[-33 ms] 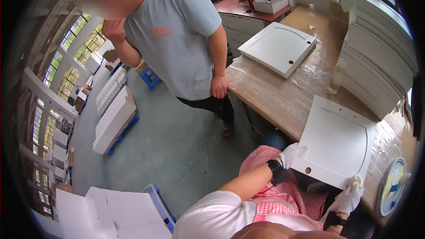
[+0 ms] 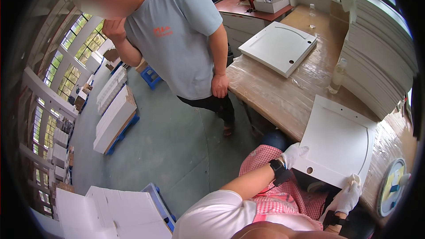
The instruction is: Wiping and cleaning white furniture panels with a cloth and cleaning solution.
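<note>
A white panel (image 2: pixel 336 139) with a curved groove and a round hole near one corner lies on the table, its near end jutting over the edge. My left hand (image 2: pixel 294 156), in a white glove, is closed on the panel's left edge by that corner. At the near right corner, my gloved right hand (image 2: pixel 349 196) pinches a pale cloth (image 2: pixel 355 179) against the panel's edge; part of the cloth is hidden by the fingers. Farther back on the table rests a similar white panel piece (image 2: pixel 276 46), thicker, with a groove and holes.
Plastic film covers the brown table (image 2: pixel 265 86). A tall stack of white panels (image 2: pixel 376 57) rises at right, beside a clear bottle (image 2: pixel 338 76). A round lid (image 2: pixel 392 188) holds small items. Across the table's left corner stands a person (image 2: pixel 177 40). White stacks (image 2: pixel 116 121) sit on floor pallets.
</note>
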A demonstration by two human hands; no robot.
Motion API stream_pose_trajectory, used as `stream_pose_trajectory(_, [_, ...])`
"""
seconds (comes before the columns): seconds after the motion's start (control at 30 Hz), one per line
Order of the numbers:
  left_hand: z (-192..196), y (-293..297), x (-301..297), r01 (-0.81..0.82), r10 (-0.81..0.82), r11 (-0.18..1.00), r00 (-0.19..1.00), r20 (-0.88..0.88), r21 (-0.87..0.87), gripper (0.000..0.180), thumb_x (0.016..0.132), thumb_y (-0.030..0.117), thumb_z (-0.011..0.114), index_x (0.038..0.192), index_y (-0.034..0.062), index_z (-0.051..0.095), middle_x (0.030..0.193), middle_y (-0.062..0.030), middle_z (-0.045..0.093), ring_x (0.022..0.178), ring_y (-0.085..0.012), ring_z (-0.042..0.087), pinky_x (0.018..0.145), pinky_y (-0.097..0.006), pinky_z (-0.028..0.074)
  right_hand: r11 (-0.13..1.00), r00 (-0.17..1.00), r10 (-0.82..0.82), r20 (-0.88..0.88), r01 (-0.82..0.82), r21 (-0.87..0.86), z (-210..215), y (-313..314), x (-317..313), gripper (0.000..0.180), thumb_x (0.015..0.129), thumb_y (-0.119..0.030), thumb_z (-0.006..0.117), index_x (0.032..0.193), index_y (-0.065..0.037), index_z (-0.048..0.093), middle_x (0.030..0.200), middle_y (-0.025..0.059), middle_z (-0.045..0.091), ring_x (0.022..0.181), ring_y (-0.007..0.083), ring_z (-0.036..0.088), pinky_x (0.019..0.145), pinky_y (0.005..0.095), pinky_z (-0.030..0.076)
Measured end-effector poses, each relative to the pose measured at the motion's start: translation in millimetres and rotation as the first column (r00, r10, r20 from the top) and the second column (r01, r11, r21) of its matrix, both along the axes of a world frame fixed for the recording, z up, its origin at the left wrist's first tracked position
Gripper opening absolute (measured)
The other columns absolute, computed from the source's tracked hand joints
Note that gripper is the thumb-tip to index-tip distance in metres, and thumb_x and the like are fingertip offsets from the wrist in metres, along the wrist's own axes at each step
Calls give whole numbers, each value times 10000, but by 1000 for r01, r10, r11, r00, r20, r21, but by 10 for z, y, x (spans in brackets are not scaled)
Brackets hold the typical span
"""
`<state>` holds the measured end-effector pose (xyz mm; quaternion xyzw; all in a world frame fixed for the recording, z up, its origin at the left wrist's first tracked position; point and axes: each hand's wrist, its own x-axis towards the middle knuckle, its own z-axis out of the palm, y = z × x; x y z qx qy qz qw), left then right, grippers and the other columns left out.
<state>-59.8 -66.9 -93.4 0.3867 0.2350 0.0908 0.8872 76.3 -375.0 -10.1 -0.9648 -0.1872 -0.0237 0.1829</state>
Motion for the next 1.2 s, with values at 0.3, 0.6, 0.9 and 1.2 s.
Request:
stream_pose_trajectory(0.3, [34,-108,90,10,10,991,989,-146,137,374,1039,244,595,1278,-43,614,1094,-113,717,955,-213,691,870,-365,554,968,971,225,-81,-213,135,27,499,-398,257,915,-117,665,1164,-93,718,1221,155,669,1146,376,625,997,428,500])
stream_pose_trajectory(0.6, [5,-148,150,-48,50,998,996,-76,36,339,1029,249,613,1226,-26,637,1046,-99,715,915,-203,679,841,-357,547,996,996,93,8,-92,-15,-72,292,-160,327,959,-156,623,1275,-87,671,1330,167,617,1172,377,621,962,435,531])
stream_pose_trajectory(0.9, [8,-118,44,-28,28,1000,997,-74,8,385,1040,268,601,1274,-37,612,1108,-118,721,962,-217,696,880,-352,555,984,990,102,-100,-86,154,182,426,-228,280,931,-107,642,1200,-62,706,1231,186,670,1172,369,627,1017,415,498])
stream_pose_trajectory(1.2, [14,-162,136,-45,57,995,990,-132,89,349,1029,302,617,1145,-22,672,966,-87,721,823,-186,684,766,-342,556,991,980,132,148,-135,10,86,607,-388,165,946,-196,625,1077,-99,651,1066,174,647,870,383,688,695,494,563])
